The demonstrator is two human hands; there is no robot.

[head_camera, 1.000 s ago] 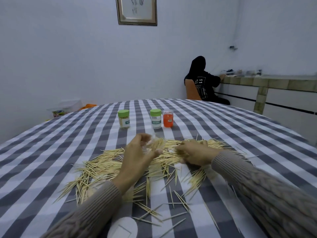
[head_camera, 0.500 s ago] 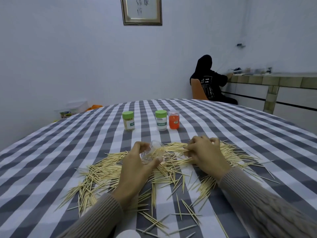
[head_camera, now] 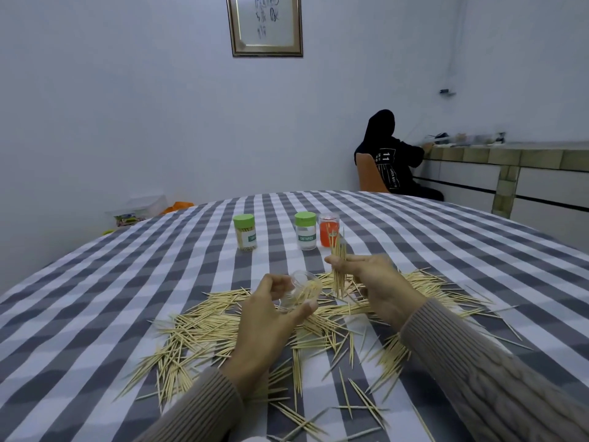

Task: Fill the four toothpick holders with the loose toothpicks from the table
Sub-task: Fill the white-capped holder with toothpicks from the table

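Reaching forward over the loose toothpicks (head_camera: 223,327) scattered on the checked table (head_camera: 95,282), left hand (head_camera: 271,317) cupping a tilted clear holder (head_camera: 299,290), right hand (head_camera: 376,282) pinching an upright toothpick bundle (head_camera: 338,266), three capped holders (head_camera: 306,230) standing beyond.

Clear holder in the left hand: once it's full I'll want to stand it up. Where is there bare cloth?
Bare cloth lies between the two green-lidded holders, in front of them short of the loose toothpicks, and far left. It is crowded around both hands.
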